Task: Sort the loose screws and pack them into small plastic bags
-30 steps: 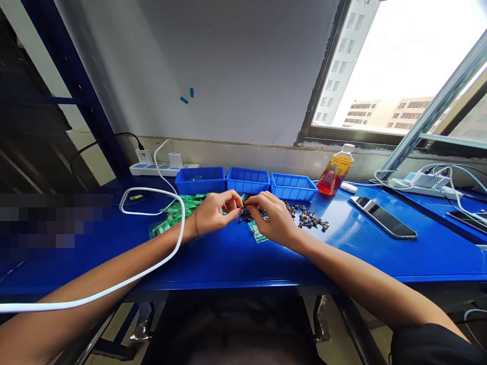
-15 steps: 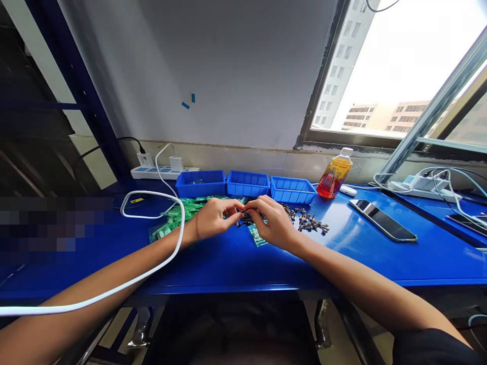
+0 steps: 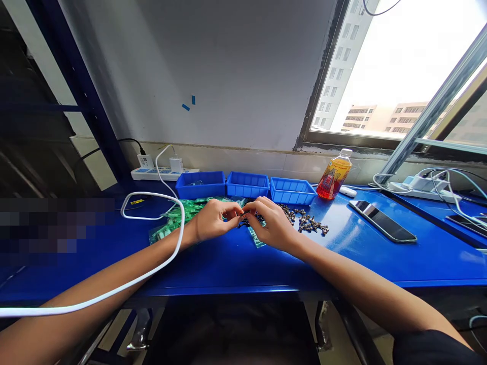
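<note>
A: Hands?
B: Left hand (image 3: pixel 211 221) and right hand (image 3: pixel 271 224) meet fingertip to fingertip, both pinching 1 small dark part (image 3: pixel 242 219).
A: Where?
B: Above the table (image 3: pixel 236 263), near its far edge, before 3 blue bins (image 3: pixel 247 184); it's tiny, black, blurred.

Table: blue table (image 3: pixel 236 263), running along a grey wall.
Bins: three blue bins (image 3: pixel 247 184) in a row at the back edge, side by side.
Bottle: bottle (image 3: pixel 335 175) of orange drink with a white cap, upright just right of the bins.
Phone: dark phone (image 3: pixel 382 221) lying flat, right of the bottle.
Power strip: white power strip (image 3: pixel 163 173) at back left with plugs in it.
Cable: white cable (image 3: pixel 152 213) looping over the table's left part.
Window: window (image 3: pixel 395 71) at upper right, buildings beyond.
</note>
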The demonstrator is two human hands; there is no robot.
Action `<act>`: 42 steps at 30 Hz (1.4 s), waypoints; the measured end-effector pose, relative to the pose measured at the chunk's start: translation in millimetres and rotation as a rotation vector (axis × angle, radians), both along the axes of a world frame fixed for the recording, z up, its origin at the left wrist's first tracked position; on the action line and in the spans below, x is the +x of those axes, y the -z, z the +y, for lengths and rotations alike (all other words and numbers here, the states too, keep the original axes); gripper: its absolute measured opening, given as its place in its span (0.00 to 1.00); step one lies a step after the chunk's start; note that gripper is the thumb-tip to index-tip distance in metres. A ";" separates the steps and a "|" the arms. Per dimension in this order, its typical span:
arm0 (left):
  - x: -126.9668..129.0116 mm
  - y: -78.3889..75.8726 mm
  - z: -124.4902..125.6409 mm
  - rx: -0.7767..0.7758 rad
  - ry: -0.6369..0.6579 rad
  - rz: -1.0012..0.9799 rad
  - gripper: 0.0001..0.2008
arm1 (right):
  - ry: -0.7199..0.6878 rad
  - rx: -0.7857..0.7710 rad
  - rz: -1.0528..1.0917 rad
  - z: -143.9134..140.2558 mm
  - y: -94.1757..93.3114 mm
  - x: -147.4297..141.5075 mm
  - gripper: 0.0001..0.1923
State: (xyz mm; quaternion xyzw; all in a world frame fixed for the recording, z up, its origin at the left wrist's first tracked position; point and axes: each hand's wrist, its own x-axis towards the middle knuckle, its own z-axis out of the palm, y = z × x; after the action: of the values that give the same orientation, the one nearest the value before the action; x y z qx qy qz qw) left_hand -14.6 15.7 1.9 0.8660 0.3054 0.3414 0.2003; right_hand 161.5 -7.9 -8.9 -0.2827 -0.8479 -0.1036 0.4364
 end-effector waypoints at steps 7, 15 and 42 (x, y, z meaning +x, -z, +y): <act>0.1 0.7 1.1 0.008 0.014 -0.004 0.10 | -0.002 -0.016 0.000 0.9 0.5 0.3 0.07; 0.0 2.0 1.0 0.055 0.017 -0.009 0.11 | -0.005 -0.030 0.000 0.5 0.7 0.6 0.06; -3.8 7.6 6.4 0.243 0.089 0.089 0.13 | 0.013 -0.036 0.003 0.3 0.3 1.0 0.05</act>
State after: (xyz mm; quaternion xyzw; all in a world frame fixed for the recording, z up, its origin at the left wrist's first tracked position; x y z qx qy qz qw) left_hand -18.4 22.1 -5.7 0.9110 0.2314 0.3279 0.0951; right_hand 162.5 -7.6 -9.2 -0.2962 -0.8471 -0.0905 0.4319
